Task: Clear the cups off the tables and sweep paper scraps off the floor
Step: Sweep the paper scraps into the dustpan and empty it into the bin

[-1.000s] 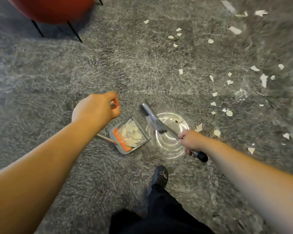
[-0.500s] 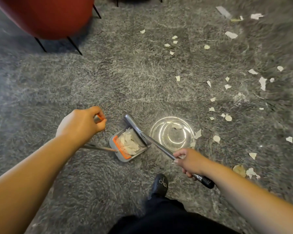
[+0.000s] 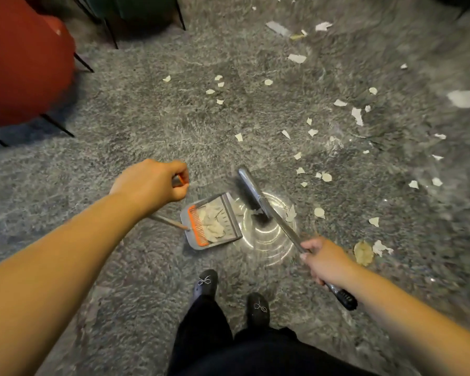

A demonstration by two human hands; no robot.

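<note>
Two hands engaged: left hand (image 3: pixel 149 183) clenched around the orange-tipped top of the long-handled grey dustpan (image 3: pixel 211 221), right hand (image 3: pixel 323 260) gripping the metal shaft of the grey broom (image 3: pixel 251 192) above its black end grip. Versus half a second ago, the broom head has drawn back from the pan's lip to the right and now sits on the bright circular light patch (image 3: pixel 269 234) on the grey shag carpet (image 3: pixel 120 126); a scrap lies at its bristles. Pan rests flat on the carpet, holding a heap of pale torn paper scraps (image 3: pixel 213 221) behind its orange comb. Judgement: one stroke delivered, broom resetting for the next. Many scraps remain loose to the right and ahead, nearest one (image 3: pixel 319 212) just beside the light patch. Red chair (image 3: pixel 22 63) at upper left. Cups not in view; sweeping well short of done.
</note>
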